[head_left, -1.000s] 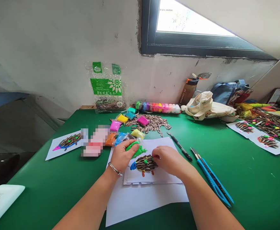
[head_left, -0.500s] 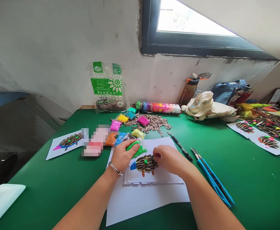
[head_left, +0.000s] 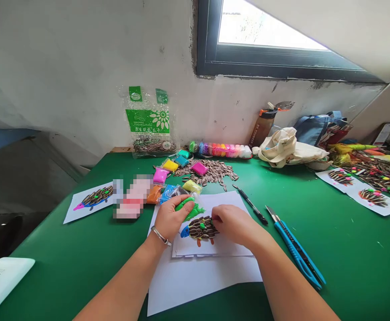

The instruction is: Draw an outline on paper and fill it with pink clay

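Observation:
My left hand (head_left: pixel 173 216) is closed around a bag of green modelling clay (head_left: pixel 190 208), thumb on top, above the upper edge of a small white card. On that card lies a hedgehog picture (head_left: pixel 203 228) made of sunflower seeds, with a blue head, orange feet and a green clay dot on its back. My right hand (head_left: pixel 233 223) rests over the picture's right end, fingers pinched together against the seeds. Whatever sits between those fingertips is hidden. Larger white paper sheets (head_left: pixel 195 290) lie beneath the card.
A black pen (head_left: pixel 251 204) and a blue craft knife (head_left: pixel 298 252) lie on the right. Behind are loose sunflower seeds (head_left: pixel 215 171), bagged clays (head_left: pixel 170 165) and a seed bag (head_left: pixel 148 127). Other finished seed pictures (head_left: pixel 94 198) lie left and far right on the green table (head_left: pixel 64 272).
Hardly anything differs. My right hand has shifted very slightly at the picture's right end, while the left keeps hold of the green clay bag.

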`<state>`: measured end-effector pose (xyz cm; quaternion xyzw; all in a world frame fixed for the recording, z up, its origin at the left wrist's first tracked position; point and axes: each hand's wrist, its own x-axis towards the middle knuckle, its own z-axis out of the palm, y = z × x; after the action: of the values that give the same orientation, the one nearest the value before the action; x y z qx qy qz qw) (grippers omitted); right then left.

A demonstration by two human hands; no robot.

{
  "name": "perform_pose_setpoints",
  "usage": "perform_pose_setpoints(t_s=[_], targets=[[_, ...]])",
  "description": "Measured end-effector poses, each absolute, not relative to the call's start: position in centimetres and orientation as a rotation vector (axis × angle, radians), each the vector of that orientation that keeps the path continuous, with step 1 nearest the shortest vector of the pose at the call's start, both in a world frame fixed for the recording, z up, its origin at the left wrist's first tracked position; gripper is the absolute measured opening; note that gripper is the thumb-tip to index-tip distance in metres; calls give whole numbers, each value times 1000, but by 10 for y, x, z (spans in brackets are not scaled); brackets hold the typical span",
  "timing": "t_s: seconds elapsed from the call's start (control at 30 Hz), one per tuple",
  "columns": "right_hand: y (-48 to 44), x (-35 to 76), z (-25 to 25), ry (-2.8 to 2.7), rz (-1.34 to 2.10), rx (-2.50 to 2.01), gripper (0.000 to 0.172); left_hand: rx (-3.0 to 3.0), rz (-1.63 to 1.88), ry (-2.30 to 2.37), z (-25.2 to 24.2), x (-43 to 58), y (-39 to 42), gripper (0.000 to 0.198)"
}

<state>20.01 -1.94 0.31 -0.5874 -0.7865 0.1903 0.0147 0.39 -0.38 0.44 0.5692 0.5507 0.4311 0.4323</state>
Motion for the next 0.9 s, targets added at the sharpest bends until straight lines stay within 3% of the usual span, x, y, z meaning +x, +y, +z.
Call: perform_pose_setpoints(t_s=[0.1, 0.47, 0.7, 0.9], targets=[[-19, 200, 3, -2404, 571, -1859, 6, 1418, 1077, 1377, 5, 4, -4, 40], [-19, 200, 2, -2427, 628, -1728, 18, 1412, 1091, 1377, 5, 5, -3, 39], [-19, 200, 4, -2373, 611, -1788, 8, 1441, 1089, 1383, 3, 3, -3, 39], [-19, 201, 6, -2364, 650, -1738, 12, 1423, 1089, 1383, 6, 4, -3, 39]])
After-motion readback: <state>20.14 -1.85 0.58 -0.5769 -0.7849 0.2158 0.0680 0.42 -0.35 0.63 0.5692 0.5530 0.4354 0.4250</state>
